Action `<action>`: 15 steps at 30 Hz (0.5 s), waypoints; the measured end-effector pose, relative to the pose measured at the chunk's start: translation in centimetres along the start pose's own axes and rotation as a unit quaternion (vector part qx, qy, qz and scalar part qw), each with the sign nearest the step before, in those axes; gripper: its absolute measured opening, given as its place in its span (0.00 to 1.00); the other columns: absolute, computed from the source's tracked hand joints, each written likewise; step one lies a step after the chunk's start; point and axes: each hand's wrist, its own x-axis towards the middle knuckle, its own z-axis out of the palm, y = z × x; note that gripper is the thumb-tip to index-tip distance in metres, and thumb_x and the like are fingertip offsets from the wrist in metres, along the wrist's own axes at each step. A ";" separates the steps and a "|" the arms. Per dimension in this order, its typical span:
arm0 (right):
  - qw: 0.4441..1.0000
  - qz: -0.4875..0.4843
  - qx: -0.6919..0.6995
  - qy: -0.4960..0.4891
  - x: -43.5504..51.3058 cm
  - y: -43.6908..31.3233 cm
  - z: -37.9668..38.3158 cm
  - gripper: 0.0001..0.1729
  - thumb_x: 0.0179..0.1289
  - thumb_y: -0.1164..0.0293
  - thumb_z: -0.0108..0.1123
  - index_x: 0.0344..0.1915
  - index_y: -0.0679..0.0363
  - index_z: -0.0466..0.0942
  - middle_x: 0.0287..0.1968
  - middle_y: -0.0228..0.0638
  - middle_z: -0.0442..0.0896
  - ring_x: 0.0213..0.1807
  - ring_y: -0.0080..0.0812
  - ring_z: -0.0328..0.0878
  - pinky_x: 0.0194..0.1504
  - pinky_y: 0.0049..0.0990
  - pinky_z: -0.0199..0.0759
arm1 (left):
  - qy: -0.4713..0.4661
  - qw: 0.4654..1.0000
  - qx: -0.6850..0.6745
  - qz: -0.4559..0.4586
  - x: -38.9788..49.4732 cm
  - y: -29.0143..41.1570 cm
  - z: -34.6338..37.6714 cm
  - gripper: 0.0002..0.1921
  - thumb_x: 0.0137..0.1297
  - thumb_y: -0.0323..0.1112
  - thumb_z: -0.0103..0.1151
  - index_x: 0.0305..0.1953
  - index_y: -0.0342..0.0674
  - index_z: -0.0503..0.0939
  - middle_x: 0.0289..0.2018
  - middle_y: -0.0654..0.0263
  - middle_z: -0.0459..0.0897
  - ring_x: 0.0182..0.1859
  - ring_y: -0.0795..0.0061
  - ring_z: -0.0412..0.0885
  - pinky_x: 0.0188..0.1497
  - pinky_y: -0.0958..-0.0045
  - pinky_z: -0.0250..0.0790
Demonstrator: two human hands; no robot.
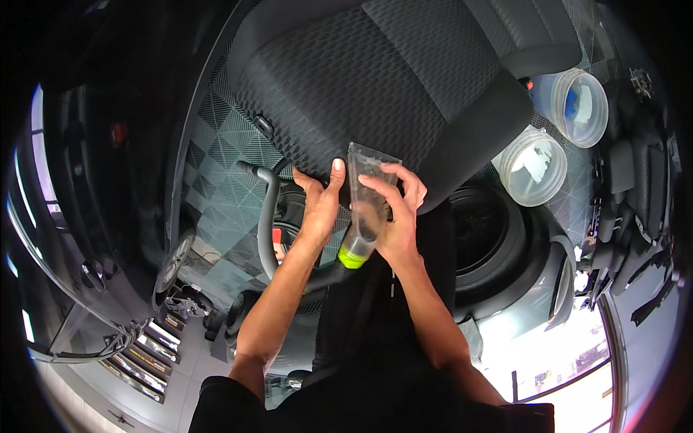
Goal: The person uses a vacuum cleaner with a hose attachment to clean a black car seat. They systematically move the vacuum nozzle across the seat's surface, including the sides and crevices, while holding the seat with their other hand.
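A clear plastic extractor nozzle (369, 189) with a lime-green collar (352, 258) is in my right hand (401, 208), its flat wide end against the edge of a dark fabric car seat (346, 92). My right fingers curl around the nozzle's flared body. A grey hose (325, 279) runs from the collar down to the left. My left hand (320, 208) is at the seat's lower edge beside the nozzle, thumb and index finger spread apart. Its other fingers are mostly hidden.
Two translucent buckets (533, 168) (582, 108) stand right of the seat. A round black tub-like opening (476, 230) sits below them. The hose loops over a vacuum machine (289, 208) at left. A dark car body (108, 178) borders the tiled floor (216, 140).
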 end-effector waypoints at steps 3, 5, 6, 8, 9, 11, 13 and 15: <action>0.999 -0.005 -0.010 -0.042 0.6 0.6 -0.7 0.34 0.46 0.80 0.80 0.57 0.43 0.90 0.67 0.28 0.77 0.69 0.44 0.63 0.72 0.42 0.59 | -0.018 0.997 -0.008 0.075 -1.5 1.9 0.7 0.68 0.75 0.72 0.56 0.79 0.23 0.18 0.84 0.35 0.26 0.87 0.47 0.31 0.88 0.60 0.32; 1.000 -0.017 -0.001 -0.017 1.5 0.9 -0.8 0.34 0.45 0.81 0.77 0.57 0.47 0.90 0.66 0.29 0.81 0.68 0.44 0.69 0.71 0.41 0.65 | -0.070 0.996 0.035 0.047 -1.7 1.0 -0.1 0.65 0.78 0.71 0.51 0.80 0.26 0.18 0.83 0.33 0.42 0.86 0.47 0.44 0.86 0.59 0.41; 1.000 -0.008 0.014 -0.011 1.6 1.1 -1.0 0.34 0.45 0.81 0.77 0.57 0.49 0.90 0.66 0.30 0.82 0.68 0.44 0.71 0.71 0.41 0.67 | -0.128 0.990 0.045 0.033 -2.9 0.8 -1.2 0.64 0.79 0.70 0.50 0.80 0.25 0.19 0.81 0.34 0.49 0.85 0.47 0.50 0.86 0.59 0.45; 0.999 -0.003 0.030 -0.011 2.0 0.8 -1.7 0.32 0.46 0.80 0.77 0.56 0.52 0.90 0.64 0.32 0.85 0.67 0.45 0.75 0.70 0.41 0.70 | -0.213 0.976 0.042 0.003 -5.6 -0.5 -2.3 0.56 0.83 0.65 0.45 0.82 0.32 0.20 0.72 0.41 0.68 0.71 0.51 0.71 0.68 0.58 0.67; 0.999 -0.009 0.030 -0.016 2.3 0.5 -2.2 0.30 0.47 0.80 0.76 0.56 0.54 0.90 0.62 0.34 0.86 0.67 0.46 0.78 0.70 0.42 0.72 | -0.231 0.973 -0.002 -0.021 -7.2 0.4 -1.8 0.48 0.86 0.61 0.42 0.84 0.36 0.29 0.65 0.47 0.76 0.56 0.58 0.81 0.50 0.61 0.76; 0.997 0.013 0.064 -0.029 1.6 0.6 -2.7 0.28 0.59 0.81 0.72 0.61 0.59 0.86 0.65 0.36 0.84 0.69 0.44 0.79 0.71 0.42 0.73 | -0.219 0.974 -0.063 0.011 -9.4 0.8 -0.4 0.31 0.89 0.55 0.37 0.80 0.40 0.56 0.51 0.55 0.84 0.33 0.68 0.86 0.31 0.66 0.84; 0.969 0.108 0.218 0.051 -1.6 0.7 -2.4 0.26 0.70 0.80 0.64 0.67 0.61 0.79 0.67 0.43 0.82 0.72 0.44 0.76 0.72 0.45 0.71 | -0.176 0.981 -0.023 0.078 -9.5 0.2 0.8 0.26 0.90 0.52 0.37 0.73 0.38 0.63 0.49 0.59 0.83 0.35 0.71 0.84 0.33 0.68 0.82; 0.922 0.210 0.326 0.022 -5.2 -1.2 -4.0 0.30 0.85 0.68 0.51 0.80 0.59 0.59 0.75 0.50 0.72 0.74 0.43 0.75 0.70 0.43 0.73 | -0.121 0.984 0.003 0.128 -9.5 -0.6 2.1 0.23 0.91 0.50 0.37 0.67 0.37 0.70 0.47 0.62 0.83 0.41 0.76 0.83 0.40 0.70 0.81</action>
